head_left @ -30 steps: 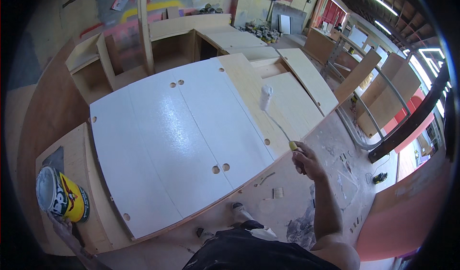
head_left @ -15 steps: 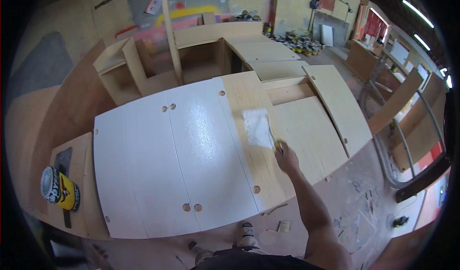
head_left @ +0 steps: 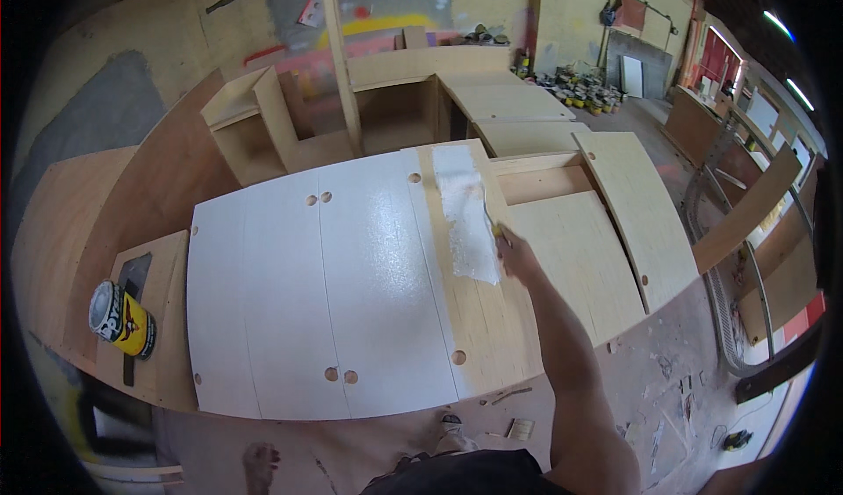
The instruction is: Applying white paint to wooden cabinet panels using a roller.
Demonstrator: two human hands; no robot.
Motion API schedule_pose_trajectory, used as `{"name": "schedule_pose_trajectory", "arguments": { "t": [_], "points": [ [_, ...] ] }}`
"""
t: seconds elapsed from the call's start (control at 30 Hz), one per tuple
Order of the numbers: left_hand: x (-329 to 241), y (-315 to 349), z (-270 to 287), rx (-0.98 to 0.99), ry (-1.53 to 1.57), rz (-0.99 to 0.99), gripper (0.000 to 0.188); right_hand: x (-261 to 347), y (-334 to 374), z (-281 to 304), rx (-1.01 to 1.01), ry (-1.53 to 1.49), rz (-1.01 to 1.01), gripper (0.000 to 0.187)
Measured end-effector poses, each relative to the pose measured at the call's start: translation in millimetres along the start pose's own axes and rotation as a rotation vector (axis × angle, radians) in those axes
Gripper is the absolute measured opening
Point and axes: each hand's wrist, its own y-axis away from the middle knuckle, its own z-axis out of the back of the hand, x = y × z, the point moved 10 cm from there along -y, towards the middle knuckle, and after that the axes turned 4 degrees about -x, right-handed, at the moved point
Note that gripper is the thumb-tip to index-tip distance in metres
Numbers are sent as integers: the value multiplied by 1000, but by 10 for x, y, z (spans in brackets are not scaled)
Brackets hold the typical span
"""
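In my right hand [head_left: 518, 258] is the handle of a paint roller [head_left: 493, 229], the fingers closed round it. The roller's end lies over a strip of wet white paint [head_left: 461, 209] on a bare wooden panel [head_left: 500, 341]. Left of that panel, white-painted panels [head_left: 281, 302] with round holes lie side by side, glossy where light falls. My left hand [head_left: 261, 467] hangs low beyond the panels' near edge, holding nothing, its fingers loosely bent and somewhat blurred. A yellow and black paint can [head_left: 123, 321] stands on a board at the left.
Unpainted panels [head_left: 571, 240] and another long board [head_left: 645, 214] lie to the right. Wooden cabinet frames [head_left: 246, 135] and an upright post [head_left: 341, 69] stand behind. Many used cans [head_left: 580, 89] crowd the back floor. Scraps and a flat brush-like piece [head_left: 521, 428] litter the near floor.
The white patch has grown into a longer strip reaching the panel's far edge and further toward me. My left hand has come further into view. The view has shifted slightly.
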Motion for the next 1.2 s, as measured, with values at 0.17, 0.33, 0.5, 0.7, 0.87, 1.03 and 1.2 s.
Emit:
{"name": "schedule_pose_trajectory", "arguments": {
  "t": [0.17,0.33,0.5,0.7,0.87,1.03,1.2],
  "points": [
    [713,434,-1165,785,-185,107,42,-290,1511,334,-105,50,-264,47],
    [-1370,817,-2035,932,-301,-440,30,-304,2595,469,-79,55,-310,49],
    [-3403,985,-2791,698,-157,-1005,22,-358,2862,505,-52,18,-362,49],
    [-4449,524,-4176,305,-408,-1166,16,-512,2813,547,-22,45,-358,49],
    [-4806,74,-4957,129,-514,-1250,13,-574,2768,623,-22,-7,-305,51],
    [-4895,-108,-5306,-29,-759,-1384,6,-560,2690,747,29,-88,-331,51],
    [-4782,-581,-5518,203,-731,-1252,11,-531,2619,779,91,-97,-347,51]
  ]
}}
